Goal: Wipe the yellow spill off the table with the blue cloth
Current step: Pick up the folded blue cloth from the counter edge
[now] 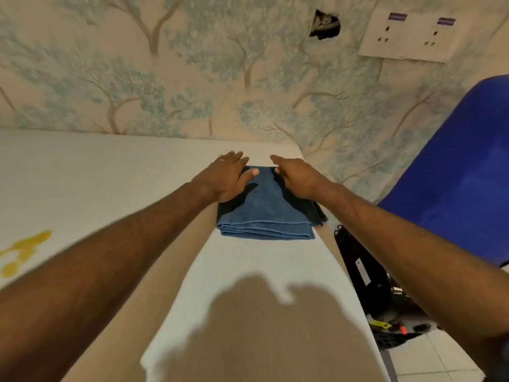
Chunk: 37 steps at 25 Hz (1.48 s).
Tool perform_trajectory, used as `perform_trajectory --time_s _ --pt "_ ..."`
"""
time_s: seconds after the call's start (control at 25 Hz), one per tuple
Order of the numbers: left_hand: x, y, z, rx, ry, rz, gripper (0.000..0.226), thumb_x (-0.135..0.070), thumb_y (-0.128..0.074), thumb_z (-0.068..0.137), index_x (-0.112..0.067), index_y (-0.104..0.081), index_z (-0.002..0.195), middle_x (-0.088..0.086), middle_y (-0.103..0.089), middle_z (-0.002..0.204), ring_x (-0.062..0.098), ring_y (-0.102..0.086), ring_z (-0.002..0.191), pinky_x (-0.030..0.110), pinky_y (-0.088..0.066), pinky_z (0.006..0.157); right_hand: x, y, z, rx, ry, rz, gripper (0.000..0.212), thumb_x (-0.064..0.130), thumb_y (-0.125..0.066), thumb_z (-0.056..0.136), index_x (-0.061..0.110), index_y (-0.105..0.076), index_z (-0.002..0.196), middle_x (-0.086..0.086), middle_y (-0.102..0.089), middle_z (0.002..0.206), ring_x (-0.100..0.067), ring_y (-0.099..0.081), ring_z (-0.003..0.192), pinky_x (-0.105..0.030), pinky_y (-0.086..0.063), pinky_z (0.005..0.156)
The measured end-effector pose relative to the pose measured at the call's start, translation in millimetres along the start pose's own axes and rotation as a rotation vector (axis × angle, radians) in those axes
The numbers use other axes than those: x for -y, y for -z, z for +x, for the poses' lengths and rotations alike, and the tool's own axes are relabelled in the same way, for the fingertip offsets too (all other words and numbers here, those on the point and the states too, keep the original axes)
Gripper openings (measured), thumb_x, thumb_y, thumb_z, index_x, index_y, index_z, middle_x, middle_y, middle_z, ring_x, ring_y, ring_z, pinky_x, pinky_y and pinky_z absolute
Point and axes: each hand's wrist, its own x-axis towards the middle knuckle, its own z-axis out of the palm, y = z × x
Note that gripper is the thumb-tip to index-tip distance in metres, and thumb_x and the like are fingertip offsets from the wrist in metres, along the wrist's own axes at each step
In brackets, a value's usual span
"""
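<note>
A folded blue cloth (267, 213) lies on the white table (248, 271) near its far right corner. My left hand (225, 180) rests flat on the cloth's far left part, fingers spread and reaching past its far edge. My right hand (296, 176) lies on the cloth's far right part, fingers extended toward the wall. Neither hand has closed around the cloth. A yellow spill (23, 249) of several joined blobs sits on the table at the far left of the view, partly cut off by the frame edge.
Tree-patterned wallpaper (165, 64) backs the table, with a socket plate (410, 34) and a hole (325, 24) higher up. A blue chair (462, 175) stands to the right. Dark equipment (366, 279) sits on the floor beside the table's right edge.
</note>
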Motion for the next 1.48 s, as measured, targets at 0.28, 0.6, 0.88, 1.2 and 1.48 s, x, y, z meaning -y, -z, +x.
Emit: perform_trajectory --time_s 0.28,0.6,0.88,1.2,1.48 --pt "10.0 -1.9 15.3 0.001 0.034 0.049 0.045 -0.026 -0.046 0.106 -0.020 -0.052 0.151 0.022 -0.058 0.133 0.041 -0.054 0.125 0.047 -0.044 0.106 2.3 -3.4 12.6 -0.005 0.016 -0.231 0.032 0.015 -0.046 0.106 0.010 -0.065 0.132 -0.019 -0.070 0.127 -0.039 -0.064 0.112 -0.046 -0.053 0.090" --pt "-9.8 70.0 -37.5 -0.124 -0.014 -0.102 0.025 -0.016 -0.066 0.096 -0.010 -0.077 0.117 0.012 -0.066 0.112 0.032 -0.065 0.110 0.035 -0.048 0.090 44.0 69.0 -51.4 -0.142 0.057 -0.220 0.025 0.006 -0.058 0.102 0.011 -0.072 0.122 -0.014 -0.074 0.115 -0.034 -0.069 0.101 -0.048 -0.057 0.086" --pt "-36.5 144.0 -149.3 -0.205 -0.134 -0.197 0.029 -0.010 -0.074 0.088 -0.010 -0.080 0.117 0.010 -0.080 0.116 0.024 -0.072 0.109 0.036 -0.054 0.098 137.1 127.5 -148.3 -0.288 -0.056 -0.233 0.027 0.002 -0.062 0.098 0.016 -0.072 0.118 -0.011 -0.075 0.113 -0.031 -0.069 0.101 -0.046 -0.059 0.083" --pt "-33.4 218.6 -311.1 -0.237 -0.246 -0.159 0.032 -0.009 -0.078 0.085 -0.011 -0.080 0.117 0.009 -0.080 0.114 0.021 -0.072 0.106 0.033 -0.056 0.094 274.8 145.1 -274.2 -0.330 -0.060 -0.217 0.029 0.001 -0.059 0.099 0.014 -0.071 0.122 -0.011 -0.074 0.120 -0.031 -0.068 0.109 -0.049 -0.058 0.089" --pt "6.0 263.0 -454.2 -0.249 -0.267 -0.130 0.033 -0.016 -0.083 0.082 -0.012 -0.081 0.114 0.007 -0.081 0.109 0.007 -0.066 0.091 0.008 -0.043 0.075 394.4 148.4 -357.5 -0.267 0.102 -0.178 0.031 0.010 -0.062 0.102 0.010 -0.068 0.132 -0.012 -0.072 0.130 -0.028 -0.066 0.119 -0.038 -0.054 0.097"
